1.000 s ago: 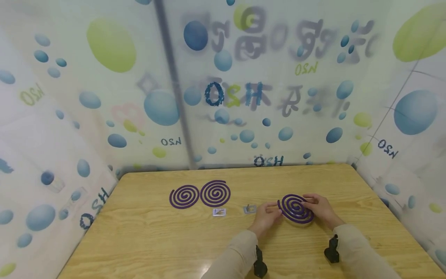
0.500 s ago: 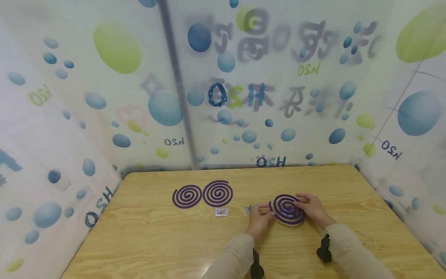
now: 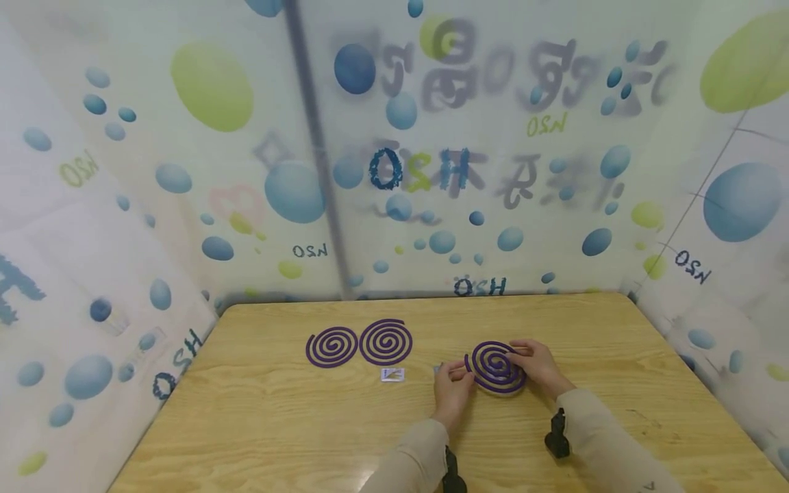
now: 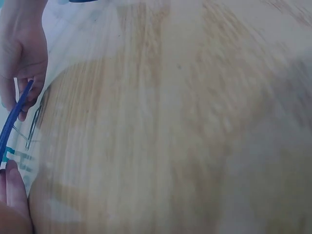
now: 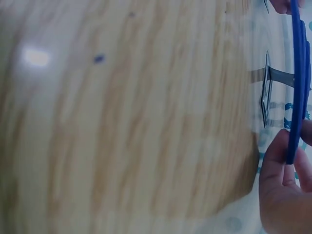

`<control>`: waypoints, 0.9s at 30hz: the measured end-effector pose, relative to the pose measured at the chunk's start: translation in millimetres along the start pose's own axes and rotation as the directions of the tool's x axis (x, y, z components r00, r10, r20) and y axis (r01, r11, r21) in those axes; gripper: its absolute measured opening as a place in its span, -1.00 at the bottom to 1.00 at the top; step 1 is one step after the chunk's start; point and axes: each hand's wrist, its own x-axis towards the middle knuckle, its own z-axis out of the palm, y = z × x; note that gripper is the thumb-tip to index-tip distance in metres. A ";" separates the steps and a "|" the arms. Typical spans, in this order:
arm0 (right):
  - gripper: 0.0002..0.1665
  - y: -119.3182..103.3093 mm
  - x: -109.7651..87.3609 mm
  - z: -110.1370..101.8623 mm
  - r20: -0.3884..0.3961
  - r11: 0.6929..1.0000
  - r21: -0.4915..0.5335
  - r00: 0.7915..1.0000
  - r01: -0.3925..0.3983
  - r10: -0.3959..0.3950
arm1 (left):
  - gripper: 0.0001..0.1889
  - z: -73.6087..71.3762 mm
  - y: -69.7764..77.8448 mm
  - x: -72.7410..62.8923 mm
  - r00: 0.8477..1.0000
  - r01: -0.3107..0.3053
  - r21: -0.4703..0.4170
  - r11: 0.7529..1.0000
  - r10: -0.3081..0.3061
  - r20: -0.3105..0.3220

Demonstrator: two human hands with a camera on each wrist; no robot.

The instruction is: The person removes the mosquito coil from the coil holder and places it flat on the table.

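Both hands hold a purple mosquito coil [image 3: 496, 364] by opposite edges, at the right half of the table. My left hand [image 3: 452, 394] pinches its left rim, while my right hand [image 3: 537, 366] grips the right rim with the thumb over the top. Edge-on in the right wrist view, the coil [image 5: 297, 92] has a thin metal stand [image 5: 266, 90] below it, whose arm reaches up to the coil. The left wrist view catches the coil's blue-looking edge [image 4: 14, 114] between both hands.
Two more purple coils, one on the left [image 3: 333, 346] and one beside it [image 3: 387, 342], lie flat at the back. A small pale tray-like piece [image 3: 392, 374] lies in front of them. Another small piece [image 3: 438, 368] is mostly hidden behind my left hand. Patterned curtains surround the table [image 3: 277, 424].
Both hands have carried the coil leftward across the table, and my left hand now covers most of the nearer small piece. The two other coils stay put; the head view has shifted slightly.
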 end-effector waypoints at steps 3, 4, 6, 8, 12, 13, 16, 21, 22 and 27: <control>-0.53 0.9 -0.9 1.3 -0.004 1.000 0.007 1.000 -0.018 0.018 | -0.75 -0.6 0.7 -2.5 1.000 -0.001 0.000 1.000 0.001 0.004; -0.54 1.1 -1.4 1.4 -0.004 1.000 0.012 1.000 -0.026 0.026 | -0.74 -0.9 0.3 -2.6 1.000 0.004 -0.002 1.000 -0.004 0.009; -0.54 1.2 -2.0 1.6 -0.008 0.999 0.023 0.999 -0.043 0.043 | -0.73 -1.4 0.2 -2.9 1.000 0.015 -0.018 1.000 -0.014 0.021; -0.54 1.0 -2.2 1.8 -0.012 0.998 0.029 0.998 -0.056 0.057 | -0.71 -1.8 -0.6 -2.5 0.999 0.028 -0.028 0.999 -0.027 0.032; -0.54 -0.1 -1.8 2.4 -0.013 0.997 0.035 0.997 -0.071 0.072 | -0.68 -2.5 -1.4 -1.2 0.998 0.047 -0.032 0.998 -0.045 0.051; -0.53 -0.2 -1.8 2.4 -0.010 0.997 0.036 0.997 -0.073 0.073 | -0.67 -2.6 -2.0 -0.8 0.997 0.047 -0.024 0.999 -0.046 0.055; -0.53 -0.2 -1.6 2.0 0.005 0.995 0.052 0.996 -0.087 0.087 | -0.67 -2.8 -2.9 0.2 0.996 0.060 -0.021 0.998 -0.058 0.067; -0.53 -1.5 -2.1 0.2 0.019 0.993 0.072 0.995 -0.098 0.097 | -0.66 -3.1 -2.6 0.7 0.996 0.063 -0.023 0.998 -0.061 0.069; -0.53 -1.8 -2.3 -0.3 0.021 0.992 0.075 0.995 -0.098 0.097 | -0.66 -3.3 -2.2 0.5 0.996 0.060 -0.025 0.998 -0.058 0.069; -0.56 -4.1 -4.2 -3.4 0.032 0.991 0.096 0.995 -0.098 0.095 | -0.66 -4.0 -0.3 -1.0 0.996 0.051 -0.038 0.998 -0.048 0.080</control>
